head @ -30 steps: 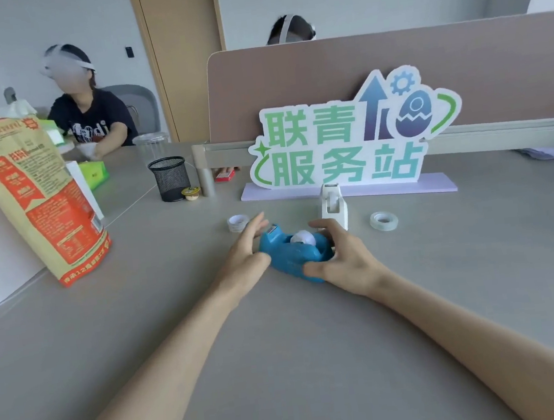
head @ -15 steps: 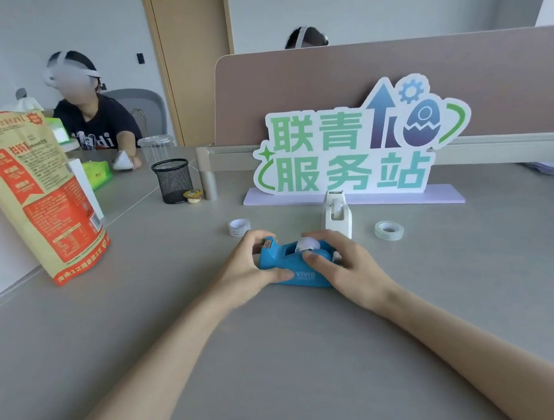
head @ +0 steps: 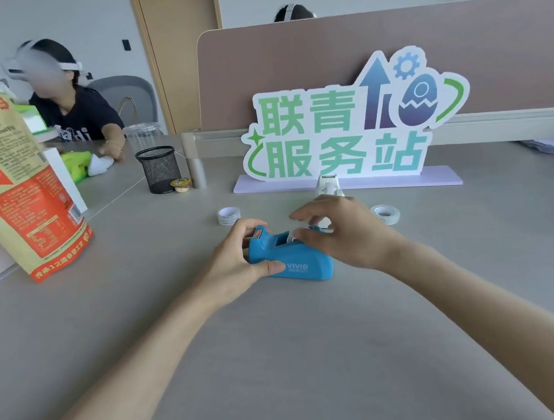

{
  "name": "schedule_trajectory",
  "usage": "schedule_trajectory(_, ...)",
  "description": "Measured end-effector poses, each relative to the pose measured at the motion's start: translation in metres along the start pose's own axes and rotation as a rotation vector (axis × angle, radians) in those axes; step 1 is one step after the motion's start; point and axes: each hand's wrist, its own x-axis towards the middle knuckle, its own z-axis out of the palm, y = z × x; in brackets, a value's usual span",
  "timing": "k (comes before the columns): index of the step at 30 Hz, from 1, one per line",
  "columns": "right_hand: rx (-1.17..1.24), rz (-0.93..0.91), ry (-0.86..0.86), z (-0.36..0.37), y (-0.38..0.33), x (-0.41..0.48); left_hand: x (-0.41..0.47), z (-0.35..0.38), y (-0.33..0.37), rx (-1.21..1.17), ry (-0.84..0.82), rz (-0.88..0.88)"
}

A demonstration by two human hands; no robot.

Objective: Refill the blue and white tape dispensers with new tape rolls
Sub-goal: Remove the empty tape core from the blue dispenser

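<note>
On the grey surface (head: 285, 363), a left hand (head: 237, 265) grips the cutter end of the blue tape dispenser (head: 295, 264); the right hand (head: 346, 233) curls its fingers over the roll well, grip unclear; a crooked roll could jam, or a slip knock the white dispenser (head: 327, 185) behind.

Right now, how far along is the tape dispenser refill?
Nothing looks finished. In hand: the left hand grips the blue dispenser while the right hand works at a white roll in it. Left: the white dispenser, standing behind the hands, with one loose roll to its left, another roll to its right.
</note>
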Motion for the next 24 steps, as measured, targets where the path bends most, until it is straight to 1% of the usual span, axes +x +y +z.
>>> schedule_trajectory(3,-0.141,-0.077,0.037,-0.001,-0.001,0.002,0.002,0.002,0.0,0.025,0.019,0.001)
schedule_trajectory(7,-0.262,-0.182,0.021,-0.001,0.001,0.003,0.005,0.006,0.001,0.047,0.042,-0.003)
schedule_trajectory(12,-0.25,-0.203,0.07,0.0,0.004,0.007,0.009,0.006,0.005,0.051,0.038,-0.003)
schedule_trajectory(18,-0.361,-0.199,0.068,0.001,0.001,0.005,0.012,0.006,0.002,0.108,0.039,0.003)
schedule_trajectory(24,-0.457,-0.206,-0.038,-0.005,-0.008,0.007,0.015,0.006,-0.004,0.122,0.026,0.005)
